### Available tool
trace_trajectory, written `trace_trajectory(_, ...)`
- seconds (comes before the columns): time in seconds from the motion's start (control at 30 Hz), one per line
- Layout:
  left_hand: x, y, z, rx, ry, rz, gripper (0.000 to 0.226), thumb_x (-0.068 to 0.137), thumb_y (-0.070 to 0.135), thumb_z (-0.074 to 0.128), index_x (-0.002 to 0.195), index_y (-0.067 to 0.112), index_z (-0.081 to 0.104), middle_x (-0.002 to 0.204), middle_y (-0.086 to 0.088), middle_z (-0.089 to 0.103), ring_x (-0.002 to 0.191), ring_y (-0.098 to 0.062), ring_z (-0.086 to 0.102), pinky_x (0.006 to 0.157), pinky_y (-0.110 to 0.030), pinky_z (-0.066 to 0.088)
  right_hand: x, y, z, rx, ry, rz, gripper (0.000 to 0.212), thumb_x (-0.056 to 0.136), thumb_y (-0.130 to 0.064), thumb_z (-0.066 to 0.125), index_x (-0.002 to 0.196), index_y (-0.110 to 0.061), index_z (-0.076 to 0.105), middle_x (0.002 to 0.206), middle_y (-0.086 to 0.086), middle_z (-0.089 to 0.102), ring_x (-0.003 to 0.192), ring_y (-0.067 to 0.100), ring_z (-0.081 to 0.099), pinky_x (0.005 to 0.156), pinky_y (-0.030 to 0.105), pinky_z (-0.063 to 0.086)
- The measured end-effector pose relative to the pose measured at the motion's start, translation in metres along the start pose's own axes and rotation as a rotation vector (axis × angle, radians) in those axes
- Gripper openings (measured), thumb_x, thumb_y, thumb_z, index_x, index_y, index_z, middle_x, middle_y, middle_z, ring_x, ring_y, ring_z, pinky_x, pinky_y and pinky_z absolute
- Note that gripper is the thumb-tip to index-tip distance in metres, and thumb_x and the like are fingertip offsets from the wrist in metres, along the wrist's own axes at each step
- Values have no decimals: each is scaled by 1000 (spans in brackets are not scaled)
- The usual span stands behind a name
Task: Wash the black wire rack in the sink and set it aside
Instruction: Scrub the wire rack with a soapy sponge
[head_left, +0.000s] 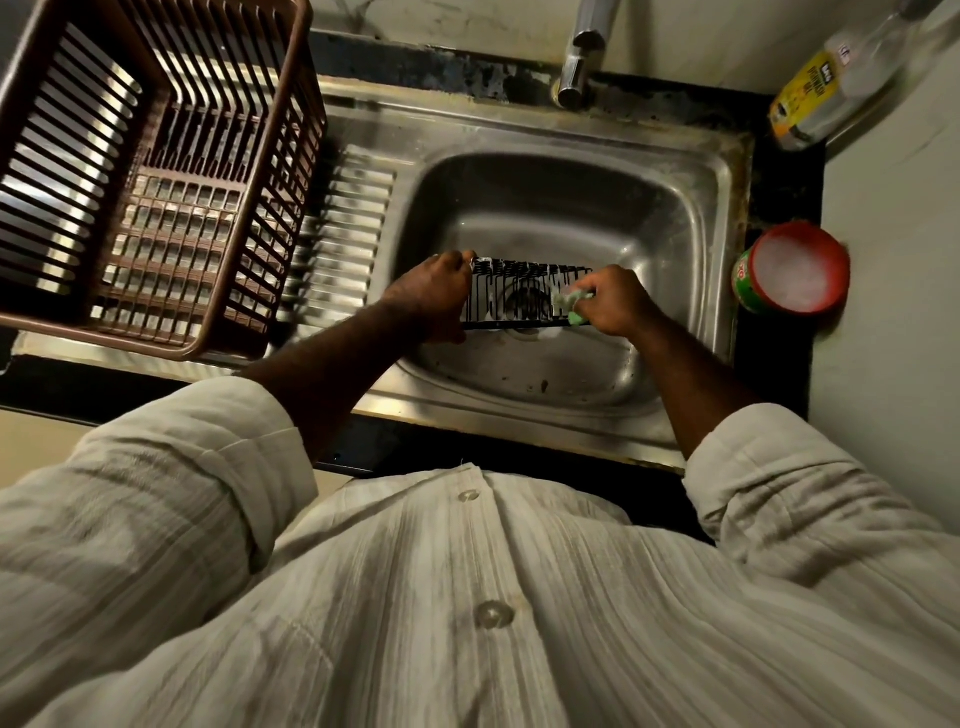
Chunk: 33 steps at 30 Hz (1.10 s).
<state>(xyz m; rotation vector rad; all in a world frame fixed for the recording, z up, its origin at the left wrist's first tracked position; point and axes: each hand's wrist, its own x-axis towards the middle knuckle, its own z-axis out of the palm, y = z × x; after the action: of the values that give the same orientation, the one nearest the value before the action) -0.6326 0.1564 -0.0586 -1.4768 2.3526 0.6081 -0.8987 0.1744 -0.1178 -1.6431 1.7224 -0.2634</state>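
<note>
The black wire rack (519, 291) hangs over the middle of the steel sink (675, 218), above the drain. My left hand (434, 296) grips the rack's left end. My right hand (615, 301) pinches a green scrub pad (571, 304) against the rack's right end. White foam clings to some of the wires. Part of the rack's left and right ends is hidden behind my fingers.
A brown plastic dish basket (156, 171) stands on the ribbed drainboard (343, 228) to the left. The tap (582, 57) rises behind the basin. A red-rimmed tub of white soap (795, 270) sits at the right, with a yellow-labelled bottle (826, 88) in the far right corner.
</note>
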Motion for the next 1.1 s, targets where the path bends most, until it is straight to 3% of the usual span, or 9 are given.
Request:
trace_trajectory(0.1, -1, 1, 0, -8, 5, -9, 114, 68, 31, 90, 154, -1, 22, 149, -20, 38, 134, -35, 43, 111, -38, 38, -4, 4, -5, -98, -124, -8, 18, 88, -20, 75, 103, -11, 79, 105, 5, 76, 86, 13, 67, 76, 26, 51)
trace_trajectory(0.2, 0, 1, 0, -21, 13, 2, 112, 67, 30, 90, 153, 0, 25, 147, -20, 39, 133, -36, 44, 110, -38, 38, -2, 11, -19, -126, -200, 4, 15, 83, -20, 79, 96, -13, 80, 97, 5, 78, 82, 15, 70, 80, 34, 58)
trace_trajectory(0.3, 0, 1, -1, -24, 16, 10, 110, 65, 29, 90, 152, 0, 28, 145, -20, 42, 131, -36, 46, 110, -37, 38, 3, 13, -29, 48, -120, 69, 11, 82, -19, 80, 90, -11, 79, 81, 2, 77, 74, 15, 73, 76, 36, 61)
trace_trajectory(0.4, 0, 1, -1, -25, 22, 16, 108, 66, 29, 90, 151, 0, 29, 144, -20, 43, 130, -35, 47, 109, -37, 39, 7, 9, -32, 225, 61, 107, 13, 86, -10, 75, 98, -8, 77, 85, 3, 76, 77, 18, 74, 77, 35, 62)
trace_trajectory(0.53, 0, 2, -1, -28, 18, 7, 110, 66, 29, 90, 152, -1, 27, 145, -20, 41, 131, -36, 46, 110, -38, 39, 13, 4, -25, 114, 144, 42, 18, 86, -6, 70, 103, -5, 77, 91, 5, 76, 77, 15, 70, 72, 23, 58)
trace_trajectory(0.63, 0, 1, 0, -27, 15, 2, 111, 66, 30, 90, 152, 0, 27, 146, -20, 41, 131, -35, 46, 110, -38, 39, 18, 3, -14, 34, 156, -26, 15, 87, -8, 70, 99, -4, 78, 89, 10, 77, 77, 20, 70, 74, 36, 59)
trace_trajectory(0.83, -1, 1, 2, -22, 10, 0, 113, 68, 31, 89, 154, 0, 22, 150, -20, 36, 135, -35, 42, 112, -38, 37, 15, 3, -2, -74, 159, -8, 15, 87, -13, 73, 99, -4, 77, 99, 14, 76, 89, 28, 70, 78, 36, 56)
trace_trajectory(1.0, 1, 0, 2, -21, 12, 10, 110, 67, 31, 90, 152, 1, 28, 147, -18, 39, 132, -35, 45, 110, -37, 39, 6, 11, -2, -149, 39, -10, 15, 86, -13, 74, 98, -5, 79, 108, 10, 75, 99, 27, 70, 79, 23, 47)
trace_trajectory(1.1, 1, 0, 0, -22, 8, 11, 112, 67, 30, 90, 153, 0, 25, 148, -19, 38, 133, -35, 44, 111, -38, 38, 7, 13, -7, -249, -129, -20, 20, 84, -12, 75, 103, -6, 78, 113, 10, 74, 105, 26, 68, 84, 25, 47)
